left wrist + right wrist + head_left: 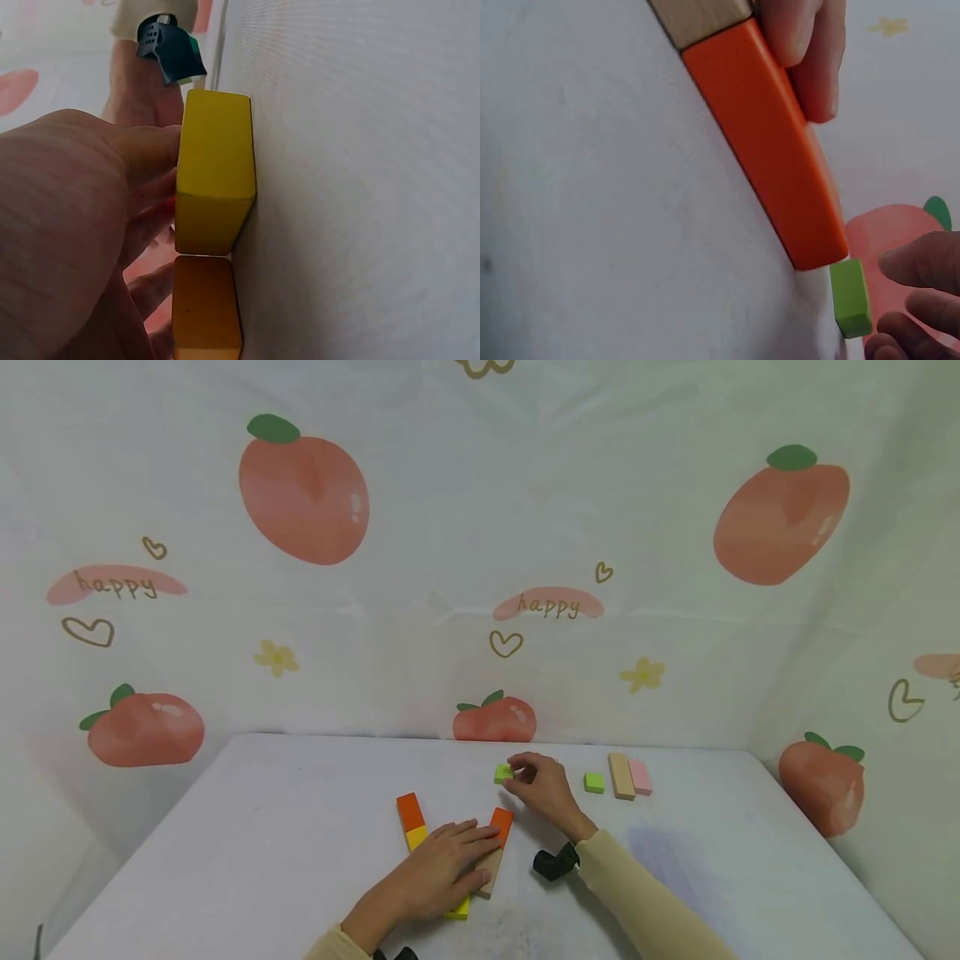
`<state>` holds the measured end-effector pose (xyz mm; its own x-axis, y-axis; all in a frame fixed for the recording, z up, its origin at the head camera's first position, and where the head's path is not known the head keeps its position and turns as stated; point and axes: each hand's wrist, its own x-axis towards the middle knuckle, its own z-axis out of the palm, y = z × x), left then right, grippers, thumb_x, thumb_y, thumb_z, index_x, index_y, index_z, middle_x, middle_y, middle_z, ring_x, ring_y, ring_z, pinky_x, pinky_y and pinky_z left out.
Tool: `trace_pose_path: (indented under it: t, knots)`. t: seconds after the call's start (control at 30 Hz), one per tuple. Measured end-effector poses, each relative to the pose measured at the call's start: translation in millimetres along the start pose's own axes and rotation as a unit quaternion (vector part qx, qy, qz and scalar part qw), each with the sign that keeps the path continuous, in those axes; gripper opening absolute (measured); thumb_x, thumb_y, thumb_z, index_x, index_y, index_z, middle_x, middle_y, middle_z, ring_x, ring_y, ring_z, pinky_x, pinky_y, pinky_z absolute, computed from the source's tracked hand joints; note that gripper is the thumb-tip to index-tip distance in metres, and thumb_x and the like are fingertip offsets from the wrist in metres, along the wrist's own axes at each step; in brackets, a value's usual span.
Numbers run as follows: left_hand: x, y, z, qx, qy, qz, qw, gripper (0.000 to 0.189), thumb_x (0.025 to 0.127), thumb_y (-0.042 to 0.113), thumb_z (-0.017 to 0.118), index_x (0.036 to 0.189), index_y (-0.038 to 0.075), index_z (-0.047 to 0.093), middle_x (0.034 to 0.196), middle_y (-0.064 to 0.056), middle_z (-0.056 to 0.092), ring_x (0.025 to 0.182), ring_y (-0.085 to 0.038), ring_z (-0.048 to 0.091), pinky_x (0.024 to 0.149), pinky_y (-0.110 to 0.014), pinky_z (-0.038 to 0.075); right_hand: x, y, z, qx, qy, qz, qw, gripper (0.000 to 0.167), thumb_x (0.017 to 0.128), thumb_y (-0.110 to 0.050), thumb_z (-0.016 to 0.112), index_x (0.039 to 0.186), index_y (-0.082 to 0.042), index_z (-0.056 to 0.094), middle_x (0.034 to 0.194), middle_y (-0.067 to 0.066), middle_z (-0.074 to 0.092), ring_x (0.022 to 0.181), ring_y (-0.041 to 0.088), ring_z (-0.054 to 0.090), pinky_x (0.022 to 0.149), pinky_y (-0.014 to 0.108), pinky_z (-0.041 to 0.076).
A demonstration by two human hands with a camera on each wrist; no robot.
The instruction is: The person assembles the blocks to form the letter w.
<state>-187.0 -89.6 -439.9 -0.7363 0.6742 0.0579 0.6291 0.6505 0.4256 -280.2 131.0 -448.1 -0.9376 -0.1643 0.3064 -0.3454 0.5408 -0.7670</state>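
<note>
My left hand (442, 870) lies over blocks set in two slanting rows. Its fingertips touch an orange block (502, 821), and its thumb is at a plain wooden block (490, 870) adjoining it. The left row shows a red-orange block (408, 812) and a yellow block (416, 837); its middle is hidden under the hand. Another yellow block (216, 150) stands at the near end, followed by a yellow-orange block (204, 304). My right hand (546, 787) hovers beside a small green block (850, 298); a gap shows between thumb and block in the right wrist view.
Toward the back right of the white table (300, 827) lie a second green block (594, 782), a longer wooden block (621, 776) and a pink block (641, 777). A fruit-printed curtain (420, 568) hangs along the table's back and sides.
</note>
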Motion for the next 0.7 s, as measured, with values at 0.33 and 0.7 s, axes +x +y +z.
trace_pose_path:
  t: [0.33, 0.7]
  knots:
    - [-0.5, -0.6, -0.8, -0.012, -0.007, -0.002, 0.9999, 0.050, 0.105, 0.040, 0.054, 0.149, 0.016, 0.053, 0.153, 0.004, 0.050, 0.144, -0.027, 0.040, 0.116, -0.054, 0.032, 6.9, 2.0, 0.0, -0.062, -0.021, -0.019, 0.9976, 0.041, 0.081, -0.004, 0.081, 0.119, 0.004, 0.070, 0.109, 0.015, 0.070, 0.089, 0.025, 0.061, 0.080, 0.041, 0.054]
    - [0.9, -1.6, -0.8, -0.013, -0.015, -0.010, 0.9998, 0.052, 0.105, 0.042, 0.054, 0.151, 0.018, 0.051, 0.153, 0.006, 0.049, 0.144, -0.026, 0.040, 0.116, -0.053, 0.032, 12.1, 2.2, 0.4, -0.104, -0.042, -0.042, 0.9928, 0.028, 0.082, -0.003, 0.080, 0.110, 0.001, 0.075, 0.099, 0.009, 0.069, 0.087, 0.022, 0.057, 0.080, 0.038, 0.051]
